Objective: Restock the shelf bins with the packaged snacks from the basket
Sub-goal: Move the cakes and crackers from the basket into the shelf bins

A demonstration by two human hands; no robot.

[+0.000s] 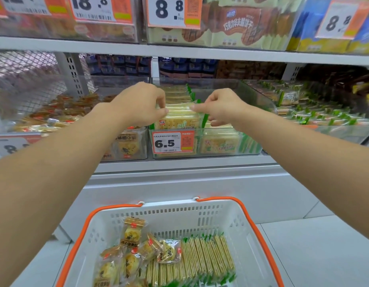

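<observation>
Both arms reach into a clear shelf bin point(225, 152) labelled 6.5. My left hand point(141, 103) pinches the left end of a row of green-edged cracker packs point(180, 118) standing in the bin. My right hand point(220, 108) holds the right end of the same row with curled fingers. Below, a white basket point(248, 230) with orange handles holds more cracker packs point(206, 255) on the right and several yellow pastry packs point(131, 235) on the left.
A bin of yellow pastry packs point(127, 145) stands left of the cracker bin, and a bin of loose green-wrapped packs point(316, 114) lies to the right. Orange-wrapped snacks point(55, 114) fill the far left bin. An upper shelf point(179, 50) with price tags hangs overhead.
</observation>
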